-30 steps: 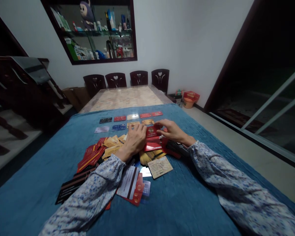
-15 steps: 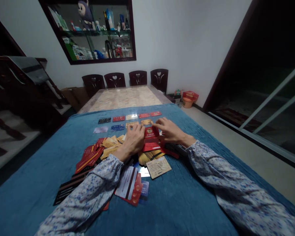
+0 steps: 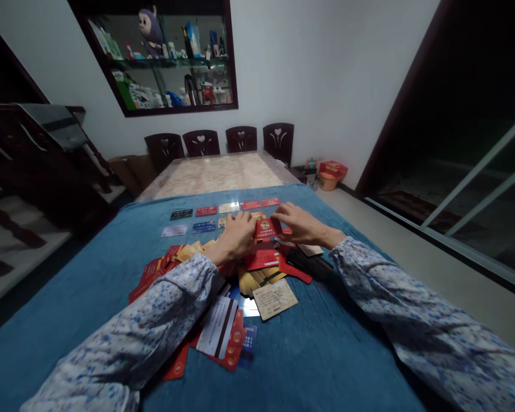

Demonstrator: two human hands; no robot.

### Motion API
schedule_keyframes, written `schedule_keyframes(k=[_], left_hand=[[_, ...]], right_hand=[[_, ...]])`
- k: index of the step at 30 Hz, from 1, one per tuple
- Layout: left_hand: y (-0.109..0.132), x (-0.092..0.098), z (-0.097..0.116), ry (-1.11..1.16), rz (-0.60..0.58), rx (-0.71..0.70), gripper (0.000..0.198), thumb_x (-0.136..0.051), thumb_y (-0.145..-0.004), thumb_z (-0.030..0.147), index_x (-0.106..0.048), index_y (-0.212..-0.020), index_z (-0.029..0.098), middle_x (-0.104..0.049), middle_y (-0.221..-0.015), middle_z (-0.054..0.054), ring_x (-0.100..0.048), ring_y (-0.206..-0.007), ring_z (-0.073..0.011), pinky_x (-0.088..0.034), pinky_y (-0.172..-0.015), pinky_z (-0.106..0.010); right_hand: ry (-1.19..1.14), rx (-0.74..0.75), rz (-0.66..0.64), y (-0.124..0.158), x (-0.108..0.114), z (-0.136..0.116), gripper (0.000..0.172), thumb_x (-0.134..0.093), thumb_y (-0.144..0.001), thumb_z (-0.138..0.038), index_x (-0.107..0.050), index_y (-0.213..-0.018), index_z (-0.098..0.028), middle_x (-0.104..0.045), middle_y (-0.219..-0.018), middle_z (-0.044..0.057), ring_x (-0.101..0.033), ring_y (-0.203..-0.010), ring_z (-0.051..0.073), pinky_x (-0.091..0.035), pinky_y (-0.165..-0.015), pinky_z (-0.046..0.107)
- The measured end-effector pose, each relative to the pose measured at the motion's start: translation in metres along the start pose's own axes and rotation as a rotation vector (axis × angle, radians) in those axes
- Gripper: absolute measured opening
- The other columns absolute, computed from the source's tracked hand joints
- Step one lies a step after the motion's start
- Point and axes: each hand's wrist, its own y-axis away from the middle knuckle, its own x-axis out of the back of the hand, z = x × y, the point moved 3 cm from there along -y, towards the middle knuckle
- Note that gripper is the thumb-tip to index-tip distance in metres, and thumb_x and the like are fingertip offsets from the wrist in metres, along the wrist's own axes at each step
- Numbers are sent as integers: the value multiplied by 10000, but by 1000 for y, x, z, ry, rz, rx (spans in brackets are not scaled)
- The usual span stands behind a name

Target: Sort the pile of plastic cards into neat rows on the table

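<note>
Both of my hands hold one red card (image 3: 266,227) upright between them, just above the card pile. My left hand (image 3: 237,236) grips its left edge with closed fingers; my right hand (image 3: 299,224) pinches its right edge. Below it lies another red card (image 3: 262,257) on yellow cards (image 3: 252,281). A cream card (image 3: 275,298) rests at the near side of the pile. Left of my left forearm fan out dark red cards (image 3: 150,274). A white card with a dark stripe (image 3: 218,327) overlaps red cards nearer me. Black cards (image 3: 309,263) lie under my right wrist.
A blue cloth (image 3: 317,355) covers the near table. Beyond the pile, cards lie in two rows, among them a black card (image 3: 181,214), a blue card (image 3: 203,227) and a lilac card (image 3: 174,230). The bare marble tabletop (image 3: 214,170) and chairs (image 3: 201,143) are behind.
My hands have shifted slightly right with the red card, lifting it a little off the red card below. The view has tilted slightly. More of the dark cards at the right shows.
</note>
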Motion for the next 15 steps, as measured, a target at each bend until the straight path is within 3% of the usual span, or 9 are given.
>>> schedule_keyframes(k=[5,15], left_hand=[[-18,1,-3,16,-34,-11,430,-664,-892,353,-564,-1271,177,-594,-1282,-168,-526,-1212,-333,-408,-959,-473],[-65,-12,-12,67,-52,-32,300,-635,-889,321,-620,-1152,177,-590,-1274,-154,-509,-1204,-326,-435,-975,-488]], right_hand=[[24,-27,-15,0,-1,19,391,-701,-837,-299,-646,-1198,-159,-595,-1130,157,-501,-1010,277,-468,-837,400],[-23,-78,-60,-8,-5,67,424,-700,-858,-315,-642,-1257,-186,-614,-1125,133,-521,-990,263,-475,-844,392]])
